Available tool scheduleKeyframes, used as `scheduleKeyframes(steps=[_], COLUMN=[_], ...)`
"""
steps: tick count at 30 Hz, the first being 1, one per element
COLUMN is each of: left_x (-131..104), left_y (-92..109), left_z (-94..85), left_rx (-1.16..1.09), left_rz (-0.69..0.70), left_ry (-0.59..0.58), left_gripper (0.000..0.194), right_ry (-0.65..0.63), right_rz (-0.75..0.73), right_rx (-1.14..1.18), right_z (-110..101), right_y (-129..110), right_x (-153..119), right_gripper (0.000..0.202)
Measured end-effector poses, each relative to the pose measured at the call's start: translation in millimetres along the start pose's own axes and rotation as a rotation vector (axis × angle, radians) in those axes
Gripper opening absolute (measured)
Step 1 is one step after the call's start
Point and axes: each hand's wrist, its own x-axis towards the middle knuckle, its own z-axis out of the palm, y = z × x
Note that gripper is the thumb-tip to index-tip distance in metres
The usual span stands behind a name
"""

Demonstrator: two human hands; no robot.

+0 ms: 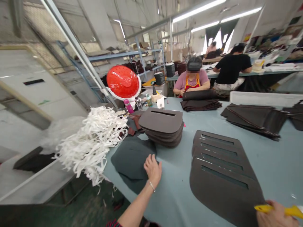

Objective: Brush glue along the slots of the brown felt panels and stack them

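Observation:
My left hand [153,170] rests on the right edge of a pile of dark green-grey flat pieces [133,157], fingers a little bent and thumb apart. At the lower right, my right hand [272,216] is closed round the yellow handle of a brush [262,208]; its pale head is cut off by the frame edge. Under and beside that hand lie overlapping dark grey panels [224,192] with rounded corners and long slots, fanned out in a row. A neat stack of similar slotted panels [161,121] stands beyond my left hand.
A heap of white strips [94,142] hangs over the table's left edge. Bottles [128,106] and a red round lid or basin [123,82] are behind. Folded dark pieces [257,119] lie at the back right. Across the blue-green table [175,186] sits a person in an apron [193,78].

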Motion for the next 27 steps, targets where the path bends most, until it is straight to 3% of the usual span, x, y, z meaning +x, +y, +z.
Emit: scheduleKeyframes(steps=[3, 5, 7, 10, 13, 15, 16, 19, 21, 23, 27], left_x=[17, 16, 2, -36, -72, -84, -86, -79, -72, -67, -60], left_y=[-51, -67, -65, -41, -18, -16, -20, -42, -59, -72, -81], left_z=[-27.4, -31.1, -25.4, -10.6, -3.3, -5.9, -8.6, -15.9, -15.8, -10.8, 8.7], left_rx=[-0.032, -0.099, -0.172, -0.269, -0.403, -0.426, -0.363, 0.07, 0.284, 0.339, 0.171], left_rz=[-0.011, 0.051, 0.103, 0.157, 0.268, 0.313, 0.29, 0.075, 0.007, 0.058, 0.106], left_ry=[-0.042, -0.138, -0.211, -0.293, -0.484, -0.57, -0.539, -0.225, -0.14, -0.182, -0.442], left_gripper=[0.026, 0.017, 0.016, 0.019, 0.025, 0.03, 0.033, 0.043, 0.049, 0.036, 0.019], right_ry=[0.065, 0.039, -0.051, -0.356, -0.547, -0.539, -0.523, -0.493, -0.482, -0.451, -0.366], right_rz=[-0.112, -0.129, -0.153, -0.252, -0.272, -0.274, -0.286, -0.336, -0.35, -0.33, -0.249], right_rx=[-0.007, 0.017, 0.124, 0.419, 0.469, 0.405, 0.381, 0.384, 0.416, 0.415, 0.297], right_z=[-4, -3, 1, 8, 14, 16, 16, 11, 5, 1, -4], right_y=[-37, -77, -125, -196, -239, -247, -246, -231, -221, -212, -187], right_x=[-8, -18, -34, -70, -102, -114, -117, -120, -122, -123, -117], right_gripper=[0.063, 0.05, 0.033, 0.024, 0.018, 0.006, 0.006, 0.021, 0.023, 0.023, 0.024])
